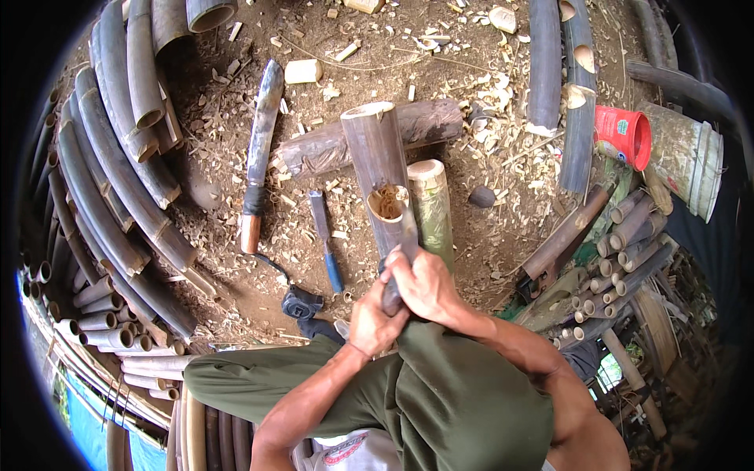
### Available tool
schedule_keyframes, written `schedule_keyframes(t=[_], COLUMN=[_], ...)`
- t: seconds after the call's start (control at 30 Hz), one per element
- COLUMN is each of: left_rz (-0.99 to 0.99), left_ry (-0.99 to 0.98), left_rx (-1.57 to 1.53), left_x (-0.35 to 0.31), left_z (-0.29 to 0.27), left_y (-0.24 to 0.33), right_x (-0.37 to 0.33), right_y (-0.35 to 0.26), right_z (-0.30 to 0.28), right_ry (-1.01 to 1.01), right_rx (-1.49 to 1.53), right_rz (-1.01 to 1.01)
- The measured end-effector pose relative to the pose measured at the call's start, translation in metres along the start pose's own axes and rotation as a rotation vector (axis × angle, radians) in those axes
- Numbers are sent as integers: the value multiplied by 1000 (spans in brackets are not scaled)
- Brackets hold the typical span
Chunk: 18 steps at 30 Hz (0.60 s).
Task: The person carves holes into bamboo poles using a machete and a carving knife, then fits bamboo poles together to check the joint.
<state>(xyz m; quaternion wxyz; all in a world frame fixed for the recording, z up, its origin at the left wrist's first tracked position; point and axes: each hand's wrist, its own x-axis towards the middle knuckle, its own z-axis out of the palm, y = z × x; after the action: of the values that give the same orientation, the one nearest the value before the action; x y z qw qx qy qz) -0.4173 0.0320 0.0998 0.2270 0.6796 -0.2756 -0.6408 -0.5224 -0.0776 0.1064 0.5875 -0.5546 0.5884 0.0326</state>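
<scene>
Presently both hands — left hand (375, 320), right hand (425, 284) — clench a dark tool handle (393, 294) at the notched brown bamboo tube (382, 173) just ahead — a slipping blade could split it or cut a hand.

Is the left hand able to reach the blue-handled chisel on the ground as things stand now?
Probably yes, once it lets go. The left hand is closed on the bamboo tube, and the blue-handled chisel lies just ahead on open ground, with only wood chips between them.

Tool handle (390, 297) hidden inside both fists; blade tip buried in bamboo notch (387, 202); elbows cut off.
</scene>
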Motion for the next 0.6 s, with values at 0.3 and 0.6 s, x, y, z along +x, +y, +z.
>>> schedule_keyframes(t=[0.3,0.6], left_rz=[297,350], left_ry=[-98,-446], left_rx=[1176,1730], left_x=[69,130], left_z=[-152,-95], left_y=[122,262], right_x=[36,47], right_y=[-42,-19], right_z=[21,1], right_ry=[-409,-731], right_rx=[1520,2432], right_rz=[83,201])
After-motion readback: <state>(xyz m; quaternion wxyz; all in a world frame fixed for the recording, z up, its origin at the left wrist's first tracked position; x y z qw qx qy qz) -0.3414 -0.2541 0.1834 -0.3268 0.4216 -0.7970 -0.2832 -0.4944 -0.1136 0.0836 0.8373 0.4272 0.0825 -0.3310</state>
